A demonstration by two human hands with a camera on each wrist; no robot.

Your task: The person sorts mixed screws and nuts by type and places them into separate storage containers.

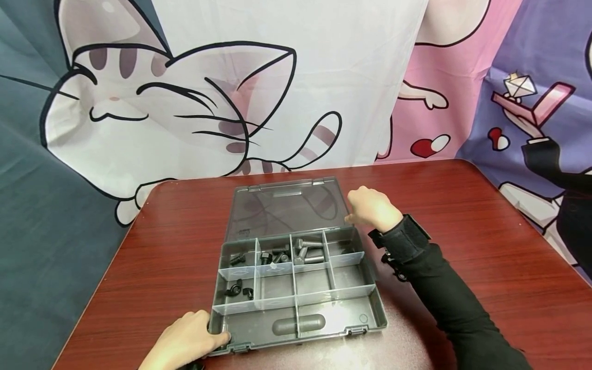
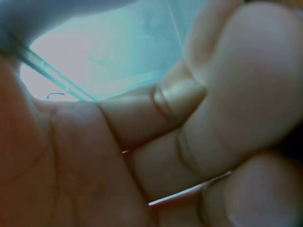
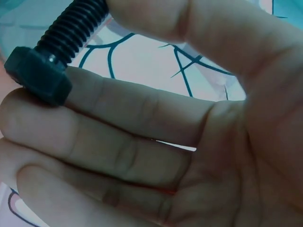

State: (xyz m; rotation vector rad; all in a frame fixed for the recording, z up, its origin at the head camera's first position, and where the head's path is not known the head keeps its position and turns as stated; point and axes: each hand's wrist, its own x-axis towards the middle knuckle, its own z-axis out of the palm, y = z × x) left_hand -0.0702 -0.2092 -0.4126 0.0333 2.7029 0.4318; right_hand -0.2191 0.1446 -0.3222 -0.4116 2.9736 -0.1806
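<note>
A grey plastic compartment box (image 1: 259, 329) lies with its see-through lid (image 1: 277, 210) folded back on the table. At its near left corner my left hand (image 1: 185, 336) grips the wall, thumb over the rim; the left wrist view shows its fingers (image 2: 142, 118) curled. My right hand (image 1: 372, 208) is above the right edge of the lid. In the right wrist view it pinches a black hex bolt (image 3: 40, 75) between thumb and fingers; the bolt is hidden in the head view. Silver bolts (image 1: 314, 259), black bolts (image 1: 265, 258) and black wing nuts (image 1: 235, 289) sit in separate compartments.
The box stands on a reddish-brown table (image 1: 162, 246). Thin clear dividers (image 1: 277, 303) split it into several compartments; a dark piece lies in the back right one. A cartoon-printed cloth (image 1: 361, 77) hangs behind the table's far edge.
</note>
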